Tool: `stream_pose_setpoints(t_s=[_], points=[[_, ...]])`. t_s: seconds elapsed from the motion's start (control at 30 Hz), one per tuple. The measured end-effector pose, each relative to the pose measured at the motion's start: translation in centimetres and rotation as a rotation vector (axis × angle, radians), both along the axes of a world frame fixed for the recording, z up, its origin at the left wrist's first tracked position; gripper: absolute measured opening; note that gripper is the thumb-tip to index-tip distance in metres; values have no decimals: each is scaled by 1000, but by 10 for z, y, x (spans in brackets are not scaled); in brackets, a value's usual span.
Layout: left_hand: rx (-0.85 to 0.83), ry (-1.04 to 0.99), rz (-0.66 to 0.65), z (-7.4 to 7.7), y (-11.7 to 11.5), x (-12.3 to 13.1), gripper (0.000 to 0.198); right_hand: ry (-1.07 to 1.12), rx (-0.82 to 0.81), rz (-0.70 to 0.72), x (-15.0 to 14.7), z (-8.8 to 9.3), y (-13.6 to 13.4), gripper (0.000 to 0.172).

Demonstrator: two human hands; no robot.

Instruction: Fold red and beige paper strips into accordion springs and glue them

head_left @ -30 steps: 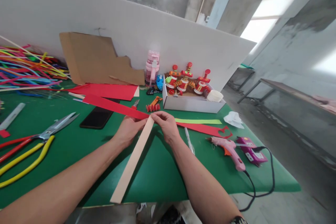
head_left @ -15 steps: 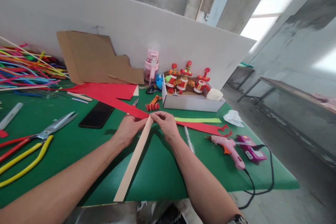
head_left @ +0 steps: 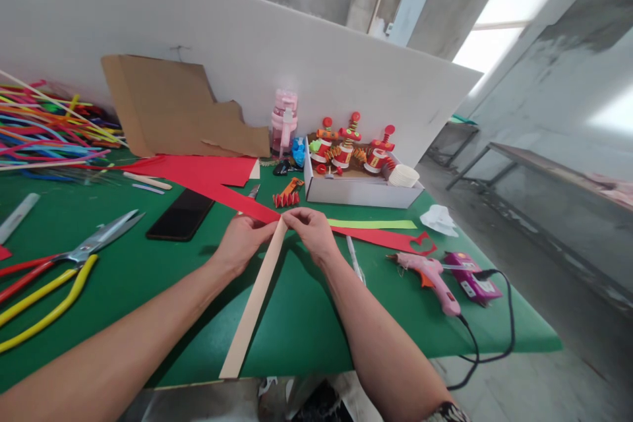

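Observation:
A tan paper strip [head_left: 253, 306] slants from my fingertips down to the table's front edge. Its upper end meets a red paper strip [head_left: 232, 199] that comes in from the upper left, and the two form a corner. My left hand [head_left: 243, 242] pinches the strips just left of that corner. With thumb and fingers, my right hand [head_left: 312, 231] grips the corner itself, partly hiding it. Beyond the right hand lie a light green paper strip [head_left: 373, 224] and another red paper piece [head_left: 380, 237] with a cut-out end.
Scissors [head_left: 93, 244], a phone [head_left: 180, 214] and a pile of coloured pipe cleaners [head_left: 49, 125] are on the left. A white box [head_left: 363, 194] holding red figures stands behind. To the right lies a pink glue gun [head_left: 430, 273] with its cord hanging over the edge.
The tan strip's lower end has shifted slightly right. Both hands keep their pinch at the corner, and the whole view has moved a little.

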State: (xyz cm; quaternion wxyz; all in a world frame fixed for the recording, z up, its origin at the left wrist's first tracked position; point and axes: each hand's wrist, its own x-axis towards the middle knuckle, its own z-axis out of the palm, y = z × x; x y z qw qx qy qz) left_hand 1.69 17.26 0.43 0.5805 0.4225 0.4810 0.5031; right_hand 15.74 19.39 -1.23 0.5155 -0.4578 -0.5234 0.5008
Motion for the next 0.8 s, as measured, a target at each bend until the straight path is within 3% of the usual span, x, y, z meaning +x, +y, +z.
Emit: stream_pose_setpoints(t_s=[0.27, 0.47, 0.8], points=[[-14, -52, -62, -1, 3, -4, 34, -63, 58, -43, 0, 2, -1, 13], [75, 96, -14, -5, 4, -8, 36, -141, 96, -58, -1, 2, -2, 12], [228, 282, 44, 0, 3, -9, 33, -81, 96, 24, 1, 9, -5, 11]])
